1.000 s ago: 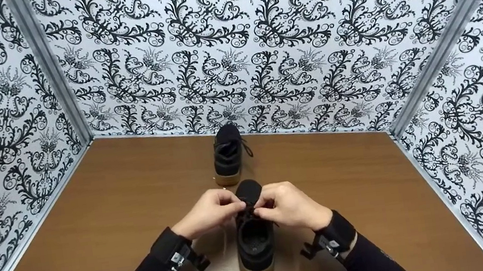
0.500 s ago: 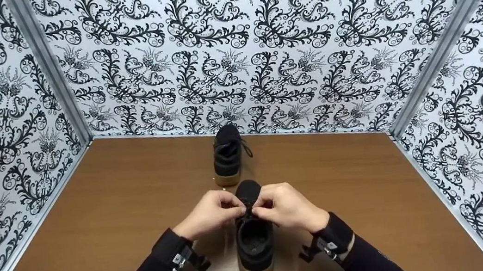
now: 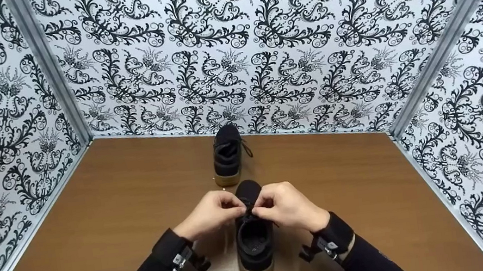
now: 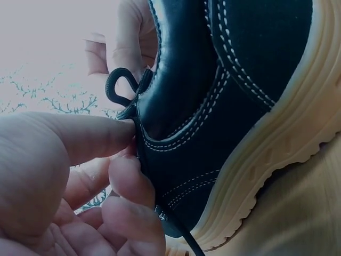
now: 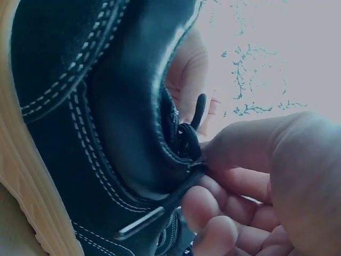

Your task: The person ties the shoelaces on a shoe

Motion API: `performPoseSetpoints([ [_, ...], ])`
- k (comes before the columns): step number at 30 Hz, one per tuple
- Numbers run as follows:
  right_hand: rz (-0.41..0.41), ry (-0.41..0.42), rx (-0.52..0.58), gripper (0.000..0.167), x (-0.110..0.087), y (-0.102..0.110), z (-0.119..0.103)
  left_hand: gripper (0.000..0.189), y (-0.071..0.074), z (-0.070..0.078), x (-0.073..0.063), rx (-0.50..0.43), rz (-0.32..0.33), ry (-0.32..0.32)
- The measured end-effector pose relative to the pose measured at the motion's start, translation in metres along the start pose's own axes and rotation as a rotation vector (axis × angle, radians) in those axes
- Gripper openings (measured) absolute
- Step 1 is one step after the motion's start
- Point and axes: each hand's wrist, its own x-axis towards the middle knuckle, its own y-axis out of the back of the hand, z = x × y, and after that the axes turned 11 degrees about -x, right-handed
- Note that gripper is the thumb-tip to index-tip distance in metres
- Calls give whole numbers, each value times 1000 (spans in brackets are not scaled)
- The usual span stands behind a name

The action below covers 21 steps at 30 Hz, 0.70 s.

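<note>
A black shoe [image 3: 258, 266] with white stitching and a tan sole stands upright on the table, toe pointing away from me. My left hand [image 3: 208, 212] and right hand [image 3: 292, 206] meet over its lacing, thumbs and forefingers drawn together. In the left wrist view, my left hand pinches the black shoelace [image 4: 110, 88] at the base of a small standing loop. My right hand pinches the lace on the other side in the right wrist view, where a lace end [image 5: 141, 223] with a tip hangs along the shoe's side. Fingers partly hide the knot.
A matching black shoe [image 3: 227, 156] stands farther back, close to the patterned rear wall [image 3: 232, 62], with a lace loop hanging on its right. The brown wooden table [image 3: 344, 173] extends to both sides, bounded by patterned side walls.
Both hands have shifted very slightly; the right fingertips have come a little left and closer to the left ones over the lacing. The shoes stay in place.
</note>
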Motion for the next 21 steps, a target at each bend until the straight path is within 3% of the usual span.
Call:
performPoseSetpoints([
  [8,50,86,-8,10,0,-6,4,11,0,0,-1,-4,-2,-4],
  [21,-46,27,25,8,1,2,5,8,-1,-2,0,9,-22,-28],
])
